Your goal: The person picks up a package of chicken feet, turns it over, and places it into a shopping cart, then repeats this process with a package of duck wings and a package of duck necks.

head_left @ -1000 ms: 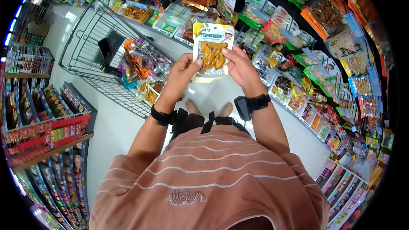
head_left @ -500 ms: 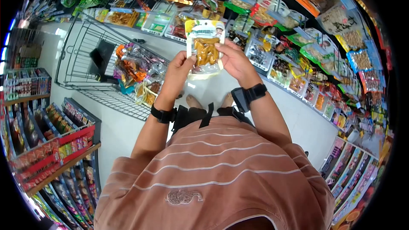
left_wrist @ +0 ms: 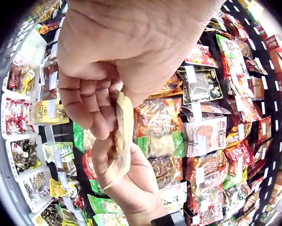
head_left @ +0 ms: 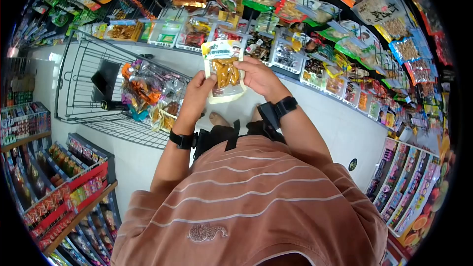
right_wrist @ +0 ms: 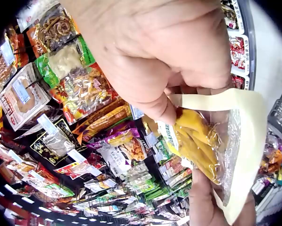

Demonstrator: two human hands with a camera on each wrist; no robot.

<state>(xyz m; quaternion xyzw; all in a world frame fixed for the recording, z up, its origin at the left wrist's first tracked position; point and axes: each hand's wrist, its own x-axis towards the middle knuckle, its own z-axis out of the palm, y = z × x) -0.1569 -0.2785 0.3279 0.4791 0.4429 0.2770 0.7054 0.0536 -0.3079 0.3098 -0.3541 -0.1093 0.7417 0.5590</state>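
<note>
Both hands hold up a snack pouch [head_left: 225,73] with a pale border, a clear front and yellow-brown pieces inside. At its left edge, the left hand [head_left: 197,96] pinches it, thumb on the front and fingers behind. The right hand [head_left: 263,80] grips the opposite edge with its thumb over the front. In the left wrist view the pouch [left_wrist: 123,136] appears edge-on between the curled left fingers [left_wrist: 87,101] and the right hand [left_wrist: 136,181]. The right wrist view shows the pouch [right_wrist: 202,141] from the side, the right thumb [right_wrist: 160,110] pressing near its printed label.
A wire shopping cart [head_left: 81,81] with several bagged snacks [head_left: 148,91] stands on the left. Ahead and to the right runs a display of hanging packets [head_left: 364,49] above white bins [head_left: 288,59]. Another shelf with a red front [head_left: 74,197] stands at the lower left. Pale floor [head_left: 325,118] lies below.
The pouch and both hands have shifted left and slightly down in the head view. The surroundings have shifted too as the head turned. Both hands keep their hold on the pouch.
</note>
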